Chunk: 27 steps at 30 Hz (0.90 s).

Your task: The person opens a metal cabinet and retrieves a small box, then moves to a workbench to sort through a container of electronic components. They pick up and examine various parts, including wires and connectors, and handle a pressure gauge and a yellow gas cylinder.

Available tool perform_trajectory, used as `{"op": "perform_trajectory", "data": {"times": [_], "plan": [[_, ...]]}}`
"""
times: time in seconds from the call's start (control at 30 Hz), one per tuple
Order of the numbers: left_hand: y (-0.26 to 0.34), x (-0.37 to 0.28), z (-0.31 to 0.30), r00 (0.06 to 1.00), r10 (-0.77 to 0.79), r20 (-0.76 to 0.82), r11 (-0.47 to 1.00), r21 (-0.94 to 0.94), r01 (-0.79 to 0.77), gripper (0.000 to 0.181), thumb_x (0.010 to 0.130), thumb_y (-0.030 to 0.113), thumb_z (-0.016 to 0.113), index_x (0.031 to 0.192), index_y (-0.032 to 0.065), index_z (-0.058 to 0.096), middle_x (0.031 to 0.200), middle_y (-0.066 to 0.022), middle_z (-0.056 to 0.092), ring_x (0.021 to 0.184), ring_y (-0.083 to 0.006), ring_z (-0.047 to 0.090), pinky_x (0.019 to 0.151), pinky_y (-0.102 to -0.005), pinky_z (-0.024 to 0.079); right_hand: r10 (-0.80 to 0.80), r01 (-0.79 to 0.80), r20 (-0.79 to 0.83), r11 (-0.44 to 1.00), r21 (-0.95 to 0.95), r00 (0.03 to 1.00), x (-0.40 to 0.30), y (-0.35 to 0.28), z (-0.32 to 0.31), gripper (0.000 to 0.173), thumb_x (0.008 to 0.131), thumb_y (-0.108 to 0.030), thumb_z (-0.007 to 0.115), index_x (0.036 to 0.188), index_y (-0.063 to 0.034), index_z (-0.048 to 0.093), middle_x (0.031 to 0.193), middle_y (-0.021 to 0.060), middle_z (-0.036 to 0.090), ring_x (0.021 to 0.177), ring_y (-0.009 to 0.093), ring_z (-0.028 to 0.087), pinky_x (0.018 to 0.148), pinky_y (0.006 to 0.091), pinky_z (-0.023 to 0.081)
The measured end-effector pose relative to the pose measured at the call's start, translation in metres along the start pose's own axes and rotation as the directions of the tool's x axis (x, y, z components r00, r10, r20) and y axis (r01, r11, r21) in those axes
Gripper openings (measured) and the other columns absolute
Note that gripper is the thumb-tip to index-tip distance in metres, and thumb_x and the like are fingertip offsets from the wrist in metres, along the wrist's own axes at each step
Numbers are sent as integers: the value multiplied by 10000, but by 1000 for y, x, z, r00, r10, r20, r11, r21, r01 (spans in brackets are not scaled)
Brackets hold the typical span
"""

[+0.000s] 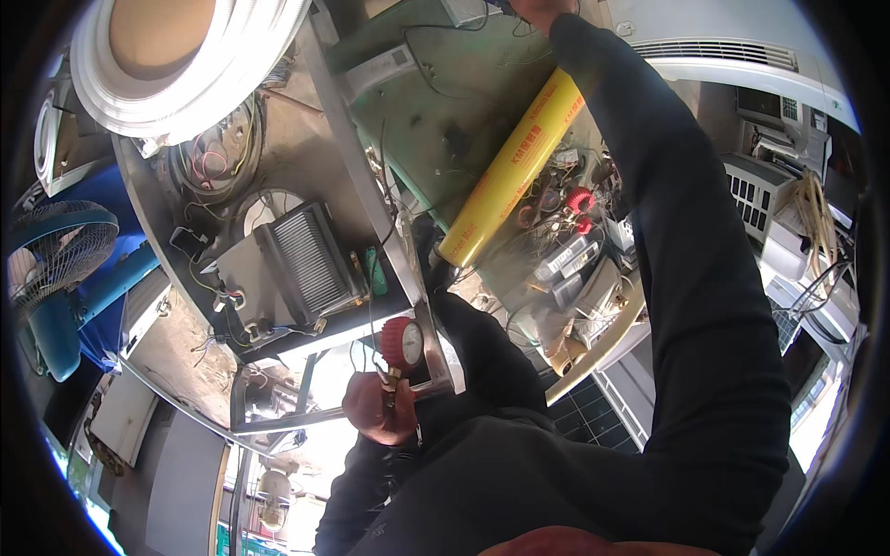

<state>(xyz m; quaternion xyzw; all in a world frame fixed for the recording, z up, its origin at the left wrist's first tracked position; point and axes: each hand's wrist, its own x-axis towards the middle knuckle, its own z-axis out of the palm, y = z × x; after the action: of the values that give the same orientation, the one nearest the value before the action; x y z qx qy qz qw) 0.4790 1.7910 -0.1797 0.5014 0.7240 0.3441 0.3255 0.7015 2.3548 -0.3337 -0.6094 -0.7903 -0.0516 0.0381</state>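
Observation:
My left hand [381, 410] grips the brass fitting under a round pressure gauge [411, 342] with a ribbed red protective cover. The gauge is held beside the corner of a metal-framed bench, its white dial tilted to the right. My right arm stretches far forward across the green work surface [445, 125]. Only part of my right hand [546, 12] shows at the top edge, and whether it holds anything is hidden. A long yellow Kitchen Maid roll [511, 167] lies diagonally on the green surface, beside my right sleeve.
A finned, metal-cased unit with loose wires [306, 260] sits on the left bench, below a white coil of tubing [188, 104]. A blue fan [62, 278] stands far left. Gauges, wires and small parts [570, 201] crowd the right. A white air-conditioner casing [723, 52] is at upper right.

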Motion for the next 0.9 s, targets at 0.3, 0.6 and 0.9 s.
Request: {"op": "perform_trajectory", "data": {"times": [0.3, 0.6, 0.9], "plan": [[-9, 0, 4, 992, 102, 78, 990, 86, -109, 77, 870, 54, 681, 824, 24, 627, 687, -116, 594, 603, -315, 577, 558, -415, 430, 16, -71, 327, 985, 159, 945, -62, 27, 53, 356, 974, -369, 589, 925, -50, 741, 937, 206, 734, 917, 422, 707, 794, 551, 560], [-31, -23, 3, 996, -24, 91, 995, 95, 16, 128, 880, 155, 714, 924, 36, 690, 760, -69, 625, 653, -232, 612, 574, -365, 458, 730, -863, 462, 403, 304, 504, -324, -51, -2, 1005, 754, -597, 872, 1386, 56, 442, 1339, 299, 525, 1157, 453, 641, 995, 499, 526], [-21, -15, 5, 997, -5, 82, 996, 88, -2, 254, 828, 198, 773, 815, 40, 575, 730, -96, 579, 613, -278, 555, 561, -398, 426, 718, -957, 634, 250, 149, 287, -335, -60, 12, 940, 729, -694, 822, 1294, 13, 570, 1217, 214, 739, 1183, 368, 703, 1037, 458, 503]]}}
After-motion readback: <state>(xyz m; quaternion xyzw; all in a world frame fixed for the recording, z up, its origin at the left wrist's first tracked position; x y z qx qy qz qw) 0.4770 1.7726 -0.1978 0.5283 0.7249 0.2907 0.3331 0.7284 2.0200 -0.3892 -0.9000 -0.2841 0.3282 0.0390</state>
